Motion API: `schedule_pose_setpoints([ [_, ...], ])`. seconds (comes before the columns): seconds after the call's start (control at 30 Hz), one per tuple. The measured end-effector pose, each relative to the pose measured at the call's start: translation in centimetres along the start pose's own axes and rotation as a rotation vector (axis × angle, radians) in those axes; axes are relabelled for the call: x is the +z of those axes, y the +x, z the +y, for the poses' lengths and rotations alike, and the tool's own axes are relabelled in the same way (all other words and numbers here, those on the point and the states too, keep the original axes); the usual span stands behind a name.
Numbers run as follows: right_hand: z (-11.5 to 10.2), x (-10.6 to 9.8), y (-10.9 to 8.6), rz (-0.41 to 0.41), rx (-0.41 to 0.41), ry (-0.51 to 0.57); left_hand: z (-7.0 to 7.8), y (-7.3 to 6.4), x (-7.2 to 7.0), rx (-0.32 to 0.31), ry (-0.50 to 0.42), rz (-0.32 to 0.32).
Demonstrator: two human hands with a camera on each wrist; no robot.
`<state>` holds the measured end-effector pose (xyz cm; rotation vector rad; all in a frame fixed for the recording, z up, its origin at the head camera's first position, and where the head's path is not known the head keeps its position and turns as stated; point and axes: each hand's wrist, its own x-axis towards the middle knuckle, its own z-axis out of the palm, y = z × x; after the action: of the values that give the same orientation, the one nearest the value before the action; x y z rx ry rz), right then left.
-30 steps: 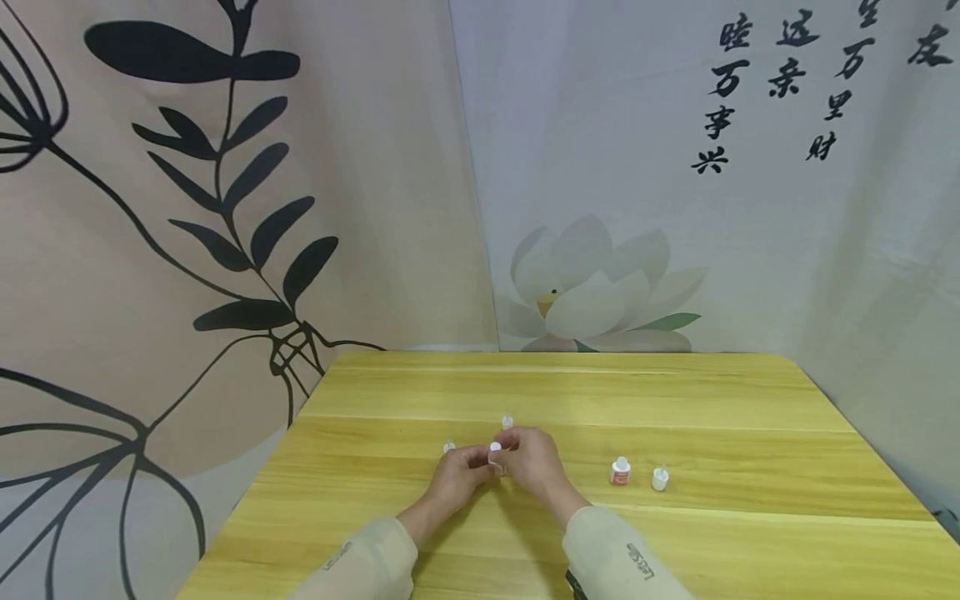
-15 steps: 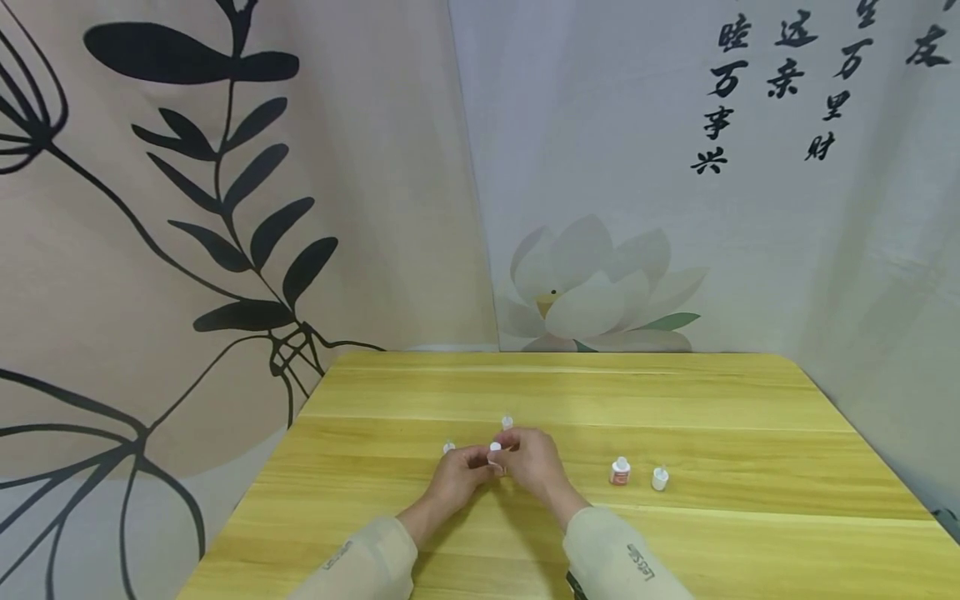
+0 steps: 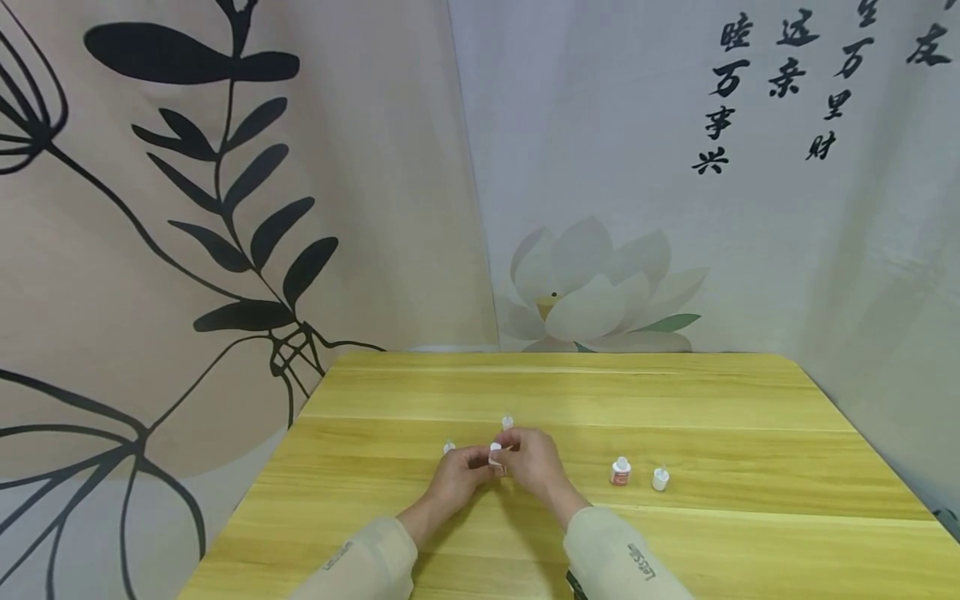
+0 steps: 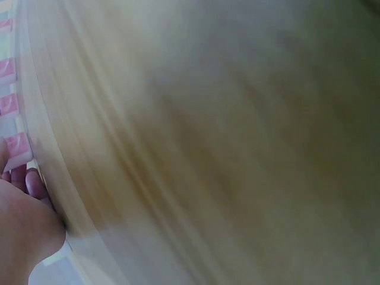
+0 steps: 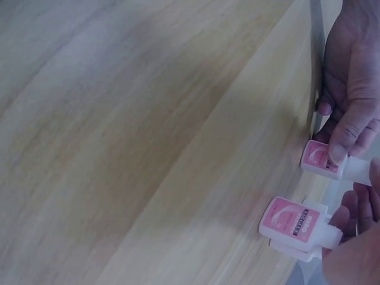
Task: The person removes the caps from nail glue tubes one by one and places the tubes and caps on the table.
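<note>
Both hands meet at a small white plastic bottle (image 5: 314, 155) with a pink label, near the middle of the table in the head view. My left hand (image 3: 450, 483) grips its body, the thumb (image 5: 338, 154) lying over the label. From the other side, the fingers of my right hand (image 3: 534, 460) pinch the white cap (image 5: 359, 171); in the head view the bottle is mostly hidden behind these fingers. Close by in the right wrist view stands a similar pink-labelled bottle (image 5: 290, 222), overlapping another white piece behind it.
Right of the hands stand a pink-labelled bottle (image 3: 620, 472) and a small white piece with a thin tip (image 3: 660, 478). Two white tops, one at left (image 3: 449, 447) and one behind (image 3: 507, 422), show past the hands on the wooden table (image 3: 750, 400). A printed curtain (image 3: 405, 208) hangs behind.
</note>
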<state>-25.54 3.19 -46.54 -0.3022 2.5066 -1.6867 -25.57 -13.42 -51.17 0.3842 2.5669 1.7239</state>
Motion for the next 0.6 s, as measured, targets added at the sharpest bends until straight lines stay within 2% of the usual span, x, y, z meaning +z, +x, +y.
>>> schedule_pose_setpoints([
  [0.33, -0.1, 0.1, 0.0, 0.021, -0.017, -0.044, -0.1, 0.0, 0.0, -0.004, -0.029, -0.009],
  [0.6, -0.2, 0.1, 0.0, 0.022, -0.026, -0.057, 3.3, -1.3, -0.4, 0.017, -0.038, -0.012],
])
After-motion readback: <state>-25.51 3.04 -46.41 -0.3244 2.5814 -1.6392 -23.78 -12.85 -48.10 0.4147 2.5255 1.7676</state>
